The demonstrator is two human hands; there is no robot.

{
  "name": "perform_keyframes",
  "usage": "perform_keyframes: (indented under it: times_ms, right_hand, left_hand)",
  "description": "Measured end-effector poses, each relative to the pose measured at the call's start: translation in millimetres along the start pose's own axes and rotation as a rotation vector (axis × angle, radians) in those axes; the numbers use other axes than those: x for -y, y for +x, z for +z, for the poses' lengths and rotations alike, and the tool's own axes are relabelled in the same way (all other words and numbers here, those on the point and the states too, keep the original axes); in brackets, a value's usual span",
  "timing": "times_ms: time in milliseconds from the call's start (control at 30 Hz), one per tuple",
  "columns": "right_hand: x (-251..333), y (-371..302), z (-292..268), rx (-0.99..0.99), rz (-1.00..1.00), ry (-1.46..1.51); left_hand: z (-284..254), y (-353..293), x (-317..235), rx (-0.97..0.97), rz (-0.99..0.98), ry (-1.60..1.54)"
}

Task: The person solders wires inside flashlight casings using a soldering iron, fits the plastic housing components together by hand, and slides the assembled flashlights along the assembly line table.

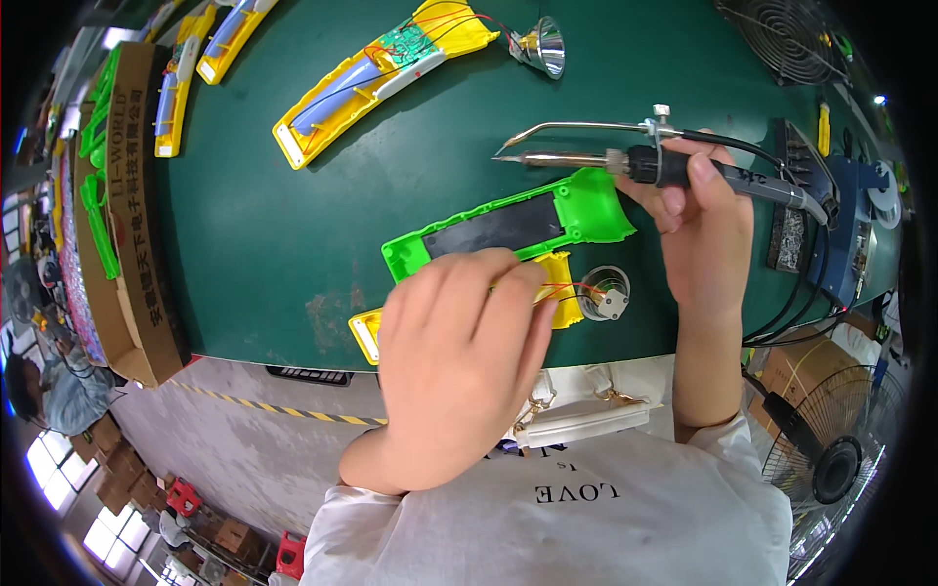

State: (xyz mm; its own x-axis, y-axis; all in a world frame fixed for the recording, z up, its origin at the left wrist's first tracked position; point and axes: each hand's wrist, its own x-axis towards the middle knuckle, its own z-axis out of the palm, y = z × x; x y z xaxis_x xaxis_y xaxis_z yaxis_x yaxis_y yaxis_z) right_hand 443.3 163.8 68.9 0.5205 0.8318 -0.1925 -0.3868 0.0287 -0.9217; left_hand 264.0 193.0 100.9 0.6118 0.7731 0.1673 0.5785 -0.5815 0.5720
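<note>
My right hand point(705, 205) grips a soldering iron point(657, 166) with a thin metal solder-feed tube point(596, 125) clamped above it. The iron's tip points left and hangs over the green table, clear of the parts. My left hand point(459, 332) is closed over a yellow flashlight housing half point(365, 332), hiding most of its middle and my fingertips. Red and black wires run from that housing to a round reflector lamp head point(606, 293) at its right. Just beyond lies a green housing half point(403, 256) with a black pad point(493, 227) inside.
At the back lies another yellow housing point(293, 142) with a blue battery, circuit board and wired reflector point(542, 49). More yellow housings point(174, 107) are at far left, beside a cardboard box point(147, 244) with green parts. A solder-spool stand point(850, 225) and round fan grille point(782, 34) stand right.
</note>
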Motion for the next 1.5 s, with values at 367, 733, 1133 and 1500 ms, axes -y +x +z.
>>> perform_keyframes:
  times_ms: [367,733,1133,1500]
  right_hand:
    - [1,0,2,0.002,0.01,0.009]
    - [2,-1,3,-0.046,-0.044,-0.042]
    - [0,1,1,-0.077,-0.023,-0.042]
    - [1,1,1,-0.049,-0.01,-0.014]
  left_hand:
    - [11,7,4,0.027,-0.064,0.065]
    - [16,-7,6,-0.048,0.137,0.053]
    - [-2,-61,32,-0.054,-0.163,0.147]
    - [-24,-65,44,-0.06,-0.088,0.049]
